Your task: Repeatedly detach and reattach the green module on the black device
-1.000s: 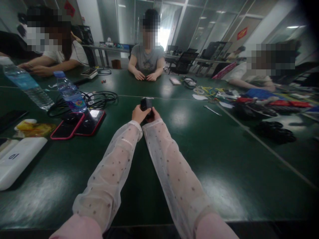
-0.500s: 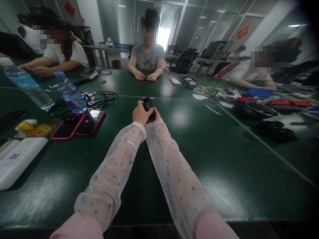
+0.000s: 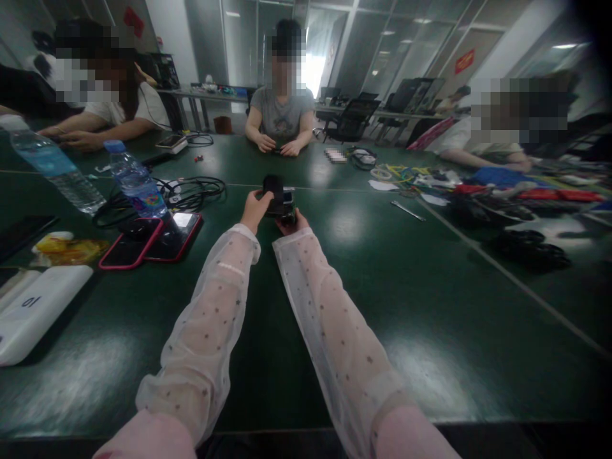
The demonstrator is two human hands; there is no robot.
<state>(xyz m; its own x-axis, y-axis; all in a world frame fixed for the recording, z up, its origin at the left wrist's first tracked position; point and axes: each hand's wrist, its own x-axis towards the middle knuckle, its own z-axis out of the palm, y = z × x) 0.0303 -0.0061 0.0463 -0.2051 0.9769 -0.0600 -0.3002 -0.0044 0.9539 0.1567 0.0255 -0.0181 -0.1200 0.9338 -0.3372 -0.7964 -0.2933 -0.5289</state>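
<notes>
Out over the table, my left hand (image 3: 255,209) grips a flat black cover-like piece (image 3: 273,189), thumb across its face. Just to its right, my right hand (image 3: 298,223) holds a small dark device (image 3: 288,203) with a greyish screen or panel and a hint of green at its edge. The two pieces are side by side and overlap from this angle; whether they touch, I cannot tell. Most of my right fingers are hidden behind and under the device. Sheer white dotted sleeves cover both forearms.
Left on the green table (image 3: 382,319) are two phones (image 3: 174,239), water bottles (image 3: 136,178), black cables (image 3: 205,188) and a white box-like case (image 3: 45,312). A wrench-like metal tool (image 3: 407,211) and cluttered cables (image 3: 406,175) lie right. Several people sit around.
My left hand has moved left and slightly away from my right hand, taking the black cover-like piece along. A screen-like face on the device in my right hand now shows.
</notes>
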